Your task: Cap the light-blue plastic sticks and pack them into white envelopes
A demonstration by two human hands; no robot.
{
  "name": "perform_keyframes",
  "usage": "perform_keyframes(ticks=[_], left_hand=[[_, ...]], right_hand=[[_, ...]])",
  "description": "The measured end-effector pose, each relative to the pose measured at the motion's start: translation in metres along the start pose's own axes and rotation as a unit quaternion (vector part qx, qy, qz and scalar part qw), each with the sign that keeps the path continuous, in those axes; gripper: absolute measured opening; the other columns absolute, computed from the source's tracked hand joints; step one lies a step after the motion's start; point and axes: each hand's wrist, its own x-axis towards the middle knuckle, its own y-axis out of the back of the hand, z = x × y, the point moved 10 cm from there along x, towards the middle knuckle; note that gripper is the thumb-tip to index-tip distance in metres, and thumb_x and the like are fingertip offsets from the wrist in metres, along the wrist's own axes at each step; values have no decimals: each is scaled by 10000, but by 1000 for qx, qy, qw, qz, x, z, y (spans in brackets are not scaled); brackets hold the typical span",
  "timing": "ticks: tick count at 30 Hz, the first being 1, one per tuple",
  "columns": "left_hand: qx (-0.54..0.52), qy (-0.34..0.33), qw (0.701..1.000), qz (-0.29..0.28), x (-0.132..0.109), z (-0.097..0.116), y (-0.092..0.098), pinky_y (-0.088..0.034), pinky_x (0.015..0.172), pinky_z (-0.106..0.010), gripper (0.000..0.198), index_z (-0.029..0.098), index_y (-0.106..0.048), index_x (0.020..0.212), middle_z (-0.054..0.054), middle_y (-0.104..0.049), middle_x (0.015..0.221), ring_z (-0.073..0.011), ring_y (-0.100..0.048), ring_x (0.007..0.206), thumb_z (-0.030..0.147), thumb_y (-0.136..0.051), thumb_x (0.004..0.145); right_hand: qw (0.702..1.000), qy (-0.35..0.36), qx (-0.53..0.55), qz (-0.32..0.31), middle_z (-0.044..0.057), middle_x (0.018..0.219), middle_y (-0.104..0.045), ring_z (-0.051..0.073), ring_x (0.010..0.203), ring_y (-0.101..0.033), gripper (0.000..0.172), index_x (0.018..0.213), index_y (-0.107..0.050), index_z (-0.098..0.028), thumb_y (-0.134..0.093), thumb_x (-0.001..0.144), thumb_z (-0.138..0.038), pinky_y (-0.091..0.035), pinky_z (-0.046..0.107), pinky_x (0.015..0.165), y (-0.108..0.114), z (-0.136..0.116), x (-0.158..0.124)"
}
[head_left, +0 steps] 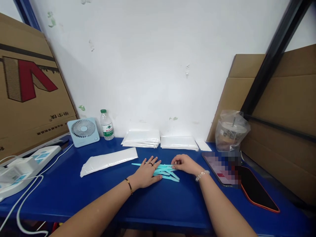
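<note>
Several flat turquoise plastic strips point(166, 171) lie fanned out in a small pile on the blue table point(158, 204). My left hand point(146, 171) rests flat on the pile's left part, fingers spread, with rings on two fingers and a dark bracelet at the wrist. My right hand point(184, 163) sits at the pile's right end, fingers curled and pinching the tip of one strip; a bead bracelet circles that wrist.
A white padded pouch point(108, 161) lies left of the pile. Two stacks of white pouches point(142, 138) point(179, 143) stand by the wall. Also there: a small fan point(83, 131), a water bottle point(107, 125), a power strip point(24, 164), a bagged drink cup point(230, 131), a tablet point(223, 169) and a phone point(256, 192).
</note>
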Motion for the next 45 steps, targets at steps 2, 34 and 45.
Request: perform_keyframes(ticks=[2,34,45], left_hand=[[16,-27,999,38,4,5,4,-104,1087,-474,615,323,-549,1218,-84,-475,1345,-317,-317,1311,509,-687,649],[243,-33,969,-19,42,2,23,-373,786,-294,221,252,-679,854,14,-682,918,-186,-561,894,389,-507,842],[253,5,967,10,41,-19,45,-394,772,-292,302,261,-621,987,-11,-613,962,-196,-550,920,460,-577,764]], right_hand=[[1000,-10,23,-11,13,655,-631,143,595,-549,227,805,-720,-195,-667,690,-384,-422,241,547,1,4,1],[999,-4,6,42,18,816,-535,119,666,-485,230,750,-637,-183,-641,747,-413,-404,238,593,9,8,7],[996,-7,-55,70,18,825,-533,124,670,-498,165,756,-657,-193,-622,763,-355,-400,249,603,11,0,6]])
